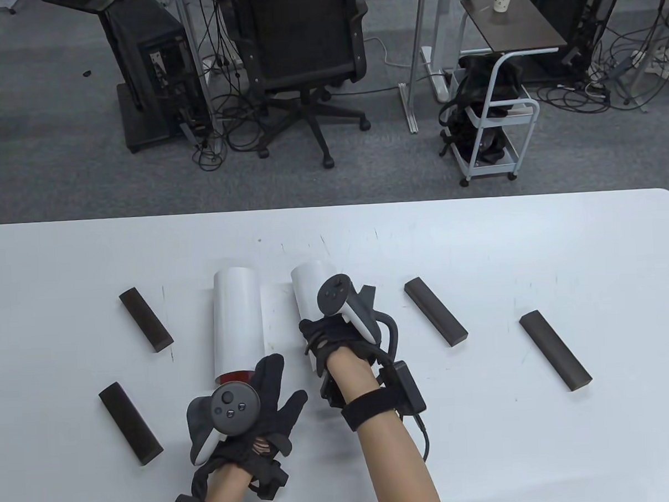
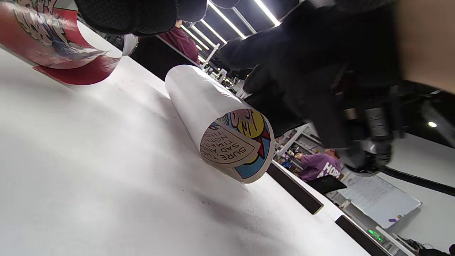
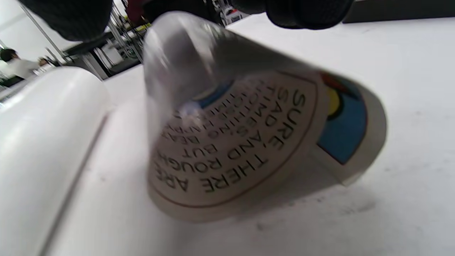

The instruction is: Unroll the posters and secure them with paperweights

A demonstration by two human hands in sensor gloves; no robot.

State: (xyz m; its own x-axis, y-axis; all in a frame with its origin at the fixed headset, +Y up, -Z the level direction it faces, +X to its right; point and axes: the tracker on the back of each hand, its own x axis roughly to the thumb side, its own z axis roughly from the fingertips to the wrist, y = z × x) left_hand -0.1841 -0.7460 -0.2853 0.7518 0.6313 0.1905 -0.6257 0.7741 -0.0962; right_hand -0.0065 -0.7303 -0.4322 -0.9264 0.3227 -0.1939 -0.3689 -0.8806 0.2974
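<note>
Two rolled posters on the tabletop, side by side near its middle, lengthwise toward the far edge, a narrow gap between them.

Left poster (image 1: 236, 322): white outside, red print showing at the near open end. Left hand (image 1: 247, 415) at that near end, fingers (image 1: 270, 376) spread flat and extended, not clenched; fingertips beside the roll's near end toward the gap. Contact with the roll not determinable from the table view. In the left wrist view, glove fingers (image 2: 135, 14) directly above the curled red end (image 2: 53, 39).

Right poster (image 1: 308, 288): white outside, coloured print with lettering inside the near open end (image 2: 234, 145). Right hand (image 1: 338, 339) placed over the near half of this roll, fingers curved down around it, hidden under the tracker in the table view. In the right wrist view, gloved fingertips (image 3: 305, 12) at the top of the roll (image 3: 249, 142), which appears squeezed out of round. Grasp on the right poster noted.

Count: posters, two, both rolled. Paperweights, four, dark bars, all flat on the tabletop and untouched: two toward the left edge (image 1: 145, 319) (image 1: 130, 422), two toward the right edge (image 1: 436, 319) (image 1: 554, 350). Hands, two.
</note>
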